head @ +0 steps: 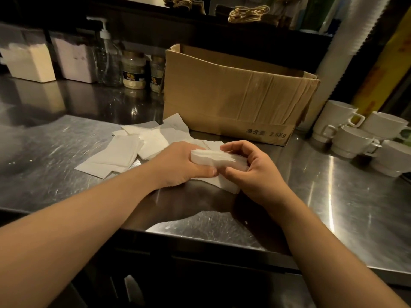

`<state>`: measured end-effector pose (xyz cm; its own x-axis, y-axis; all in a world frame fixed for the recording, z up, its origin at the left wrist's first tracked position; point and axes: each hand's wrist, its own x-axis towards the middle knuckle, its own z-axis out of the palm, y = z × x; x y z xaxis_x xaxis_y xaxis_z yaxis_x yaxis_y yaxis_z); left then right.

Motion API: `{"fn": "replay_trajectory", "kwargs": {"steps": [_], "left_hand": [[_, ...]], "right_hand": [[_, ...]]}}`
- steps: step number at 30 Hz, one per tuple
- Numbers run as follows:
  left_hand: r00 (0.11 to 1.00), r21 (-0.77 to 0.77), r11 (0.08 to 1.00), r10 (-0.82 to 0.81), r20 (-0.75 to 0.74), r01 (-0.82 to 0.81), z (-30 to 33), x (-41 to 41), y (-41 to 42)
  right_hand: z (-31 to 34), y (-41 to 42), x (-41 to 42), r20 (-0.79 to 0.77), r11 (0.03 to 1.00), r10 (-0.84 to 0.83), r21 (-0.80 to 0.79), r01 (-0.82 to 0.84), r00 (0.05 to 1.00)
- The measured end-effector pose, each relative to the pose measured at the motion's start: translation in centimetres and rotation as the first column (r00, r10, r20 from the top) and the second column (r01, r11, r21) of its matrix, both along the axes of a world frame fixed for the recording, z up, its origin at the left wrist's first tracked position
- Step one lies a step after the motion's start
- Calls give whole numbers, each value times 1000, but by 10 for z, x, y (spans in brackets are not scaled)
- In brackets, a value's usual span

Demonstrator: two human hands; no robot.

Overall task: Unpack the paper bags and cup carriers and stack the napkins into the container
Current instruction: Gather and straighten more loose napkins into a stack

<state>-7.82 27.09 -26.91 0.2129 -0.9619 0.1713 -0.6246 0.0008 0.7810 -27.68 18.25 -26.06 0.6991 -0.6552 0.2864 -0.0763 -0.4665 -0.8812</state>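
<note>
Gripping a napkin stack [219, 160] between left hand [181, 166] and right hand [255, 172] — squaring it; loose napkins [133, 147] are lying scattered at left, unstacked — near the cardboard box [235, 96].

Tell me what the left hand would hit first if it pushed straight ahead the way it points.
Probably the brown cardboard box; the left hand, gripping the white napkin stack, points that way, though depth is unclear.

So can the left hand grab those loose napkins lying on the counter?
Probably yes, but not right now. The loose napkins lie just beside the left hand with nothing between them, yet it and the right hand are both holding a napkin stack.
</note>
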Motion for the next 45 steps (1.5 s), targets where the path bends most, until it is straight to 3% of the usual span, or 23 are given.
{"fn": "replay_trajectory", "kwargs": {"steps": [4, 10, 14, 19, 24, 29, 35, 41, 45], "left_hand": [[999, -10, 1000, 19, -49, -19, 1, 4, 1], [997, -12, 999, -40, -62, 39, 0, 2, -1], [997, 16, 1000, -21, -68, 22, 1, 4, -3], [998, 83, 995, -55, -2, 55, 0, 3, -2], [999, 48, 998, 36, 21, -37, 1, 3, -3], [998, 69, 997, 45, -50, -42, 0, 6, -2], [997, 76, 997, 32, -69, -27, -1, 5, -2], [998, 75, 996, 47, -36, -44, -2, 6, -3], [998, 85, 994, 65, -3, -64, -1, 5, -5]], "right_hand": [[0, -3, -4, 16, 997, -36, 72, 34, 999], [0, -3, -4, -122, 1000, -8, 3, 8, 992], [1, -4, -4, -63, 998, -68, -25, 66, 996], [-4, -6, -3, -184, 998, 67, -1, -68, 981], [-6, -9, -1, -50, 989, -123, -86, 119, 991], [-3, -11, -6, -67, 925, -325, -230, 302, 943], [-6, -14, -5, -184, 915, -350, -277, 293, 919], [-6, -13, -4, -165, 928, -321, -254, 275, 933], [-8, -14, -2, -51, 908, -280, -337, 247, 959]]}}
